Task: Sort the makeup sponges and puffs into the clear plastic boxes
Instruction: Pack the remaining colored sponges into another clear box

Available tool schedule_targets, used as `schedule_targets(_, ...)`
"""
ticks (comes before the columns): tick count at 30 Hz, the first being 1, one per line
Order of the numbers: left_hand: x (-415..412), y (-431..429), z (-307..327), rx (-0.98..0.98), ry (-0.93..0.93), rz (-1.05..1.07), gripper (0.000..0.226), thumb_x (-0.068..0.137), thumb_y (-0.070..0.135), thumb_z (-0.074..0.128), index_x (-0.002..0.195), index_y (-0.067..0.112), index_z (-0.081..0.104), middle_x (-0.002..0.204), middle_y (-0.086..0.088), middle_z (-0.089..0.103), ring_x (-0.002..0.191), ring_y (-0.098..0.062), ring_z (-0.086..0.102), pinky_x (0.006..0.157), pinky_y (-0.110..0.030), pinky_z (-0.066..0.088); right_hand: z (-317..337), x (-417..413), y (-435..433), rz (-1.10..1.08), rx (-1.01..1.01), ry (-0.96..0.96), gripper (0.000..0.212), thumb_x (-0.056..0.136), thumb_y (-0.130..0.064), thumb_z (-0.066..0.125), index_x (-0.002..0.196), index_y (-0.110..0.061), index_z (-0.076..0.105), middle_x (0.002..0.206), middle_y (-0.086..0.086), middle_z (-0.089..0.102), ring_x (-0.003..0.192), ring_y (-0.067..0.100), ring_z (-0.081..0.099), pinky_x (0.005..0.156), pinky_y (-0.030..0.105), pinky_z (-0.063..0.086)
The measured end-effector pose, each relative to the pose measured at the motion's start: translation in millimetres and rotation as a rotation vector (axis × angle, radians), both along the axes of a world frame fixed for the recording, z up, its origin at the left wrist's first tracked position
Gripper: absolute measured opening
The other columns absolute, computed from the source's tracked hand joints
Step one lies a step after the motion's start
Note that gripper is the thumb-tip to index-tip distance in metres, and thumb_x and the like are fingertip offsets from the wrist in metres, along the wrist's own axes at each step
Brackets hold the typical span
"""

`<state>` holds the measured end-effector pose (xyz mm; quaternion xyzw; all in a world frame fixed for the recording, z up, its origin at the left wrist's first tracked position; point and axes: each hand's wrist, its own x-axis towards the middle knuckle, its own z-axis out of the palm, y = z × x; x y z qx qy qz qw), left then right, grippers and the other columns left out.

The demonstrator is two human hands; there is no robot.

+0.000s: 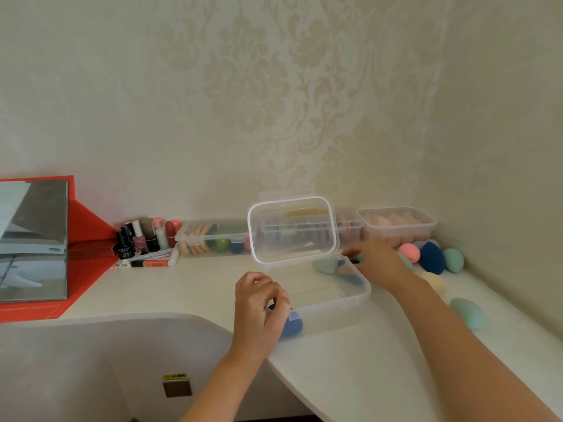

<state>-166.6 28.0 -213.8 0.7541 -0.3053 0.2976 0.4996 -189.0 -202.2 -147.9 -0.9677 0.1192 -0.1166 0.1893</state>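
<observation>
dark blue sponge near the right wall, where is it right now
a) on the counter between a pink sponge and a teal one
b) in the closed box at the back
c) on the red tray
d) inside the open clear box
a: the dark blue sponge lies on the white counter, outside all the boxes, between the pink sponge and a teal sponge.
</observation>
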Motion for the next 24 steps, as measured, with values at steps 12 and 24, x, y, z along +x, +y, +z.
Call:
schedule_targets(12, -2, -2, 2, 0.003, 0.02, 0.005, 0.037, 0.076, 0.032, 0.038, 0.052, 0.009, 0.053, 0.061, 0.018, 0.046, 0.085, -0.005, 0.047, 0.076, -0.011, 0.033, 12, 3, -12, -0.133, 0.224, -0.366, 0.03, 0.082, -0.029, 0.07, 0.108, -0.013, 0.064, 0.102, 0.001, 0.063, 0.084, 0.016, 0.056, 0.074, 0.025, 0.042)
schedule_targets(24, -3, -1, 4, -0.004, -0.019, -0.01, 0.031, 0.077, 0.028, 0.04, 0.051, 0.018, 0.053, 0.06, 0.018, 0.048, 0.079, -0.009, 0.048, 0.076, -0.01, 0.032, 37, -10, 60, 0.472, 0.33, -0.038, 0.025, 0.088, -0.012, 0.06, 0.109, -0.024, 0.056, 0.102, -0.009, 0.061, 0.097, 0.011, 0.058, 0.082, 0.018, 0.046)
